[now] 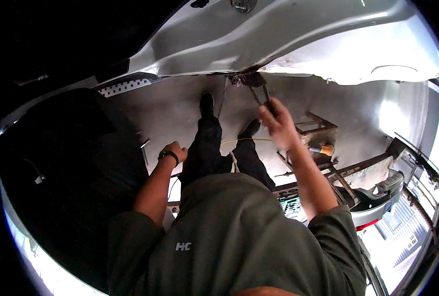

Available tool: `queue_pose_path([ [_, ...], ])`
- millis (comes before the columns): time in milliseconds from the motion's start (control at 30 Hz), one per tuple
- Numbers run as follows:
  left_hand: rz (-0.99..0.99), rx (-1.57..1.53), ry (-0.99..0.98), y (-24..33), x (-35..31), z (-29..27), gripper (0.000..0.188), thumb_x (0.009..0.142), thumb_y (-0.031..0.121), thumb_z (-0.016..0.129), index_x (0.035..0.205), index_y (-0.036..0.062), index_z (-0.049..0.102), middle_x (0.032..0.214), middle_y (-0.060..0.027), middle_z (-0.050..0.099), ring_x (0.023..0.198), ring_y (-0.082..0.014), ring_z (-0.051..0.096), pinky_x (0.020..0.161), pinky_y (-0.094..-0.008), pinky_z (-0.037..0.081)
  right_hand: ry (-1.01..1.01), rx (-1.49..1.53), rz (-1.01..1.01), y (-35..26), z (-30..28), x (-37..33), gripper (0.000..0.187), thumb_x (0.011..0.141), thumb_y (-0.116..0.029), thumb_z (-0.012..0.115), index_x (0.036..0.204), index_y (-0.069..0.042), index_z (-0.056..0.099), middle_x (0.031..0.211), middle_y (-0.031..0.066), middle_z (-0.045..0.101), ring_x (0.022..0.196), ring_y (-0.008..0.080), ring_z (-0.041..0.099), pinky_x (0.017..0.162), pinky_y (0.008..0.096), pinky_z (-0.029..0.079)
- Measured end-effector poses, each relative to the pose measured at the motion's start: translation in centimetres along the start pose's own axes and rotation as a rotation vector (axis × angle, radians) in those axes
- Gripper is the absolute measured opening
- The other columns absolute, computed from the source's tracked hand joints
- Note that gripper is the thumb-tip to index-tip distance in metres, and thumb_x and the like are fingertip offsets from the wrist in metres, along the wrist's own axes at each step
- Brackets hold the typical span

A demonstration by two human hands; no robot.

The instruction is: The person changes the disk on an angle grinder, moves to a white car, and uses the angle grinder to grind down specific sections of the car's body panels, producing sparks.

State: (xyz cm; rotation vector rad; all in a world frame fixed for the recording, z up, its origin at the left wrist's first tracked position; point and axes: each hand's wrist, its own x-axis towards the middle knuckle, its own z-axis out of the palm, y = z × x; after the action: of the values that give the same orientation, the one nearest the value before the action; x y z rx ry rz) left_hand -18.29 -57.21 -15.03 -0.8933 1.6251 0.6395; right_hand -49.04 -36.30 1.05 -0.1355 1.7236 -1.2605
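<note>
My right hand (280,126), a little blurred, is closed round the two thin handles of a dark plier-like tool (259,93). The far end of this tool meets a dark, rough spot (236,79) at the lower edge of a silver-grey car body panel (194,52). What its jaws grip, if anything, I cannot make out. Down beside my left thigh, my left hand (175,149) has its fingers curled in, with a dark band on the wrist. I see nothing in it, though the palm is turned away.
An open dark door (76,148) stands close on my left. To the right, a rusty metal frame (318,123) and an orange-and-black tool (322,149) are near my right forearm. A thin yellow cord (239,140) crosses by my legs. A car bumper (377,202) lies farther right.
</note>
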Motion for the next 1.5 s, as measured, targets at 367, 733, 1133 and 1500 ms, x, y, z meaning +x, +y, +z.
queue_pose_path([
  [367,0.068,-0.075,0.044,-0.8,1.1,-0.3,0.057,0.094,0.040,0.057,0.132,-0.0022,0.059,0.134,-0.0292,0.061,0.126,-0.0434,0.059,0.107,-0.0496,0.048,-0.080,-0.002,0.229,-0.6,-4.7,2.9,0.040,0.106,-0.040,0.058,0.110,0.000,0.065,0.087,0.0062,0.065,0.073,0.0147,0.060,0.068,0.0328,0.051],
  [733,0.040,-0.036,0.070,-0.9,1.5,0.6,0.055,0.094,0.039,0.061,0.131,-0.0014,0.060,0.132,-0.0271,0.064,0.123,-0.0430,0.061,0.105,-0.0498,0.049,0.043,-0.514,0.112,2.6,2.1,-0.4,0.047,0.099,-0.043,0.064,0.114,0.001,0.069,0.098,0.0269,0.071,0.093,0.0399,0.070,0.084,0.0430,0.053],
  [1133,0.070,0.093,0.280,-1.6,4.2,8.7,0.047,0.090,0.039,0.058,0.112,-0.0014,0.069,0.118,-0.0270,0.069,0.113,-0.0420,0.066,0.099,-0.0479,0.052,0.400,-0.406,0.352,22.7,-16.1,-14.3,0.051,0.096,-0.047,0.062,0.110,0.001,0.069,0.096,0.0227,0.073,0.095,0.0363,0.070,0.084,0.0424,0.052],
  [1500,-0.020,-0.073,0.255,7.0,-7.3,23.4,0.057,0.094,0.044,0.051,0.117,-0.0057,0.066,0.120,-0.0291,0.067,0.117,-0.0432,0.063,0.101,-0.0492,0.050,0.312,-0.079,0.229,30.6,-27.5,-17.5,0.042,0.100,-0.040,0.062,0.101,0.001,0.069,0.075,0.0027,0.061,0.065,0.0127,0.055,0.063,0.0313,0.046],
])
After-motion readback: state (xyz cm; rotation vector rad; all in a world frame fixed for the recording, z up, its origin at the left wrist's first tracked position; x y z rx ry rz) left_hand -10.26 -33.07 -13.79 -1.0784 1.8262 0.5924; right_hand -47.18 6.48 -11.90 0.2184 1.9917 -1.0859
